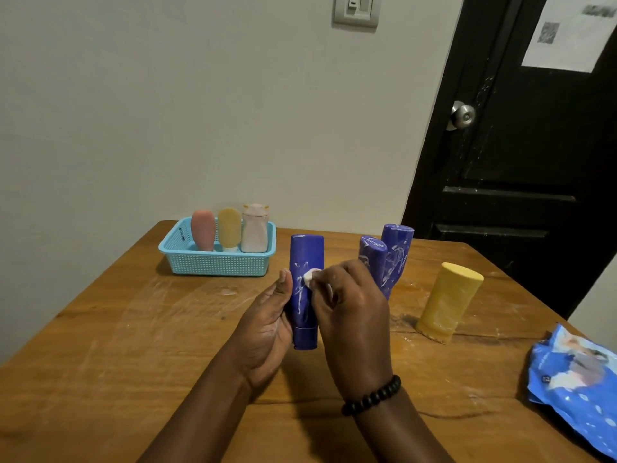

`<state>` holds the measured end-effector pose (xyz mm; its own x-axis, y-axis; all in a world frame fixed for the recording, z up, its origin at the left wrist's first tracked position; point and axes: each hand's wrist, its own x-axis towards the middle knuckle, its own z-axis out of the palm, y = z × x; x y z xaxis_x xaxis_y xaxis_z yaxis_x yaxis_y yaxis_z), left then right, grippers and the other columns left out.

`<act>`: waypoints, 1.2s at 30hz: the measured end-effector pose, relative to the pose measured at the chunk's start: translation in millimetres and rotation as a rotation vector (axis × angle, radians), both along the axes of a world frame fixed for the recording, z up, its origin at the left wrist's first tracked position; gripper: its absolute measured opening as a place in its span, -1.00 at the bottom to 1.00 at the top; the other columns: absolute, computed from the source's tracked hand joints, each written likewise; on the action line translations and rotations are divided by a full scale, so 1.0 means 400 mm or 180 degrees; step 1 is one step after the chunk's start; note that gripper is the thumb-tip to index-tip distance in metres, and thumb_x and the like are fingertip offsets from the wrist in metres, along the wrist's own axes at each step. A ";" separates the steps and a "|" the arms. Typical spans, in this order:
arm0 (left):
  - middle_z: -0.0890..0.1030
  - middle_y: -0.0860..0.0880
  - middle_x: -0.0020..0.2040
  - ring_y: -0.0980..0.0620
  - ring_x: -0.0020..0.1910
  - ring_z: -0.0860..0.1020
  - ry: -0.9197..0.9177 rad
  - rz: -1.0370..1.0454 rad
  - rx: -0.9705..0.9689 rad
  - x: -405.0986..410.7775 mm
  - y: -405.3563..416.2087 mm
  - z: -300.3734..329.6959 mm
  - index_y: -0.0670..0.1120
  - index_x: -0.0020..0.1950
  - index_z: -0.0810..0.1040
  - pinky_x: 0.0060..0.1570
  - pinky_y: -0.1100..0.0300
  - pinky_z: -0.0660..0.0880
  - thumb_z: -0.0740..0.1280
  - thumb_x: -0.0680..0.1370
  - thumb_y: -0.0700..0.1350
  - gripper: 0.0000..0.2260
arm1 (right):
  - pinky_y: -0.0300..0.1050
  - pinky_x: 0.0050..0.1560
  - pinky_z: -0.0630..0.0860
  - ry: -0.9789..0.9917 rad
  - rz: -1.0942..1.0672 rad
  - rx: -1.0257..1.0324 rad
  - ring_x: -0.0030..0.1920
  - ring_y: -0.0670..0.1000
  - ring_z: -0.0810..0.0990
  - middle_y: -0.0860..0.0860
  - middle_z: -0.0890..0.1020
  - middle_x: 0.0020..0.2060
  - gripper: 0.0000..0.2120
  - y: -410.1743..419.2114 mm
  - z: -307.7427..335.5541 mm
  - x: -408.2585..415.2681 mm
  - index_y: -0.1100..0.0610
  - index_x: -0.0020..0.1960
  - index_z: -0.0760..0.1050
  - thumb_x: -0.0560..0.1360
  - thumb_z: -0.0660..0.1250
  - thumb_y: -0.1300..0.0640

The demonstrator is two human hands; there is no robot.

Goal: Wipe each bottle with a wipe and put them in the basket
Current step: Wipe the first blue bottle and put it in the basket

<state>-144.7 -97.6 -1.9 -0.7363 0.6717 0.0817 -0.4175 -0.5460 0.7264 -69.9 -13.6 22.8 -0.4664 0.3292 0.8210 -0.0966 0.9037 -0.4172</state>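
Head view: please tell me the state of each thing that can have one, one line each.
Blue plastic bottle in hand: upright, smeared white, being wiped.
Small white wipe: pinched in right hand.
Left hand: grips that bottle.
Two blue bottles behind: standing, smeared.
Yellow bottle: standing on table.
Light blue mesh basket: holds three upright bottles.
Black door: closed.

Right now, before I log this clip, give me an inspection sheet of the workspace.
Surface: wooden table, scuffed with whitish smears.
Job's things: blue bottle streaked white, being wiped with a wipe; two more blue bottles and a yellow bottle waiting; basket holds three bottles.
Clutter: blue wipes pack at the right edge.
Grippers: left hand holds the bottle; right hand pinches the wipe.
Cables: nothing seen.
Surroundings: pale wall, switch plate, black door.
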 end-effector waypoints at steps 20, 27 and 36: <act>0.60 -0.25 0.25 -0.12 0.23 0.57 -0.0061 0.0235 0.0243 -0.006 -0.010 0.014 -0.18 0.35 0.48 0.32 -0.08 0.46 0.25 0.55 -0.04 -0.59 | -0.21 -0.07 0.59 0.0006 0.0569 -0.0057 -0.05 -0.11 0.58 -0.02 0.62 -0.06 -0.90 0.011 0.027 -0.034 0.17 -0.03 0.62 0.45 0.43 0.28; 0.67 -0.21 0.12 -0.09 0.10 0.62 -0.0018 0.0523 -0.0023 -0.019 -0.013 0.003 -0.10 0.34 0.47 0.17 -0.02 0.51 0.22 0.61 -0.04 -0.67 | -0.41 -0.05 0.46 -0.0552 0.0857 -0.0013 -0.02 -0.20 0.54 -0.13 0.60 -0.05 -0.80 -0.008 -0.096 0.053 0.07 -0.07 0.63 0.49 0.28 0.01; 0.66 -0.13 0.01 -0.02 -0.06 0.62 -0.0190 0.0405 0.0184 -0.021 -0.003 -0.005 -0.06 0.35 0.48 -0.02 0.04 0.57 0.32 0.50 -0.04 -0.59 | -0.44 -0.07 0.50 -0.0056 0.0608 -0.0338 -0.03 -0.20 0.56 -0.09 0.61 -0.03 -0.84 0.036 0.053 0.003 0.08 0.05 0.60 0.49 0.39 0.25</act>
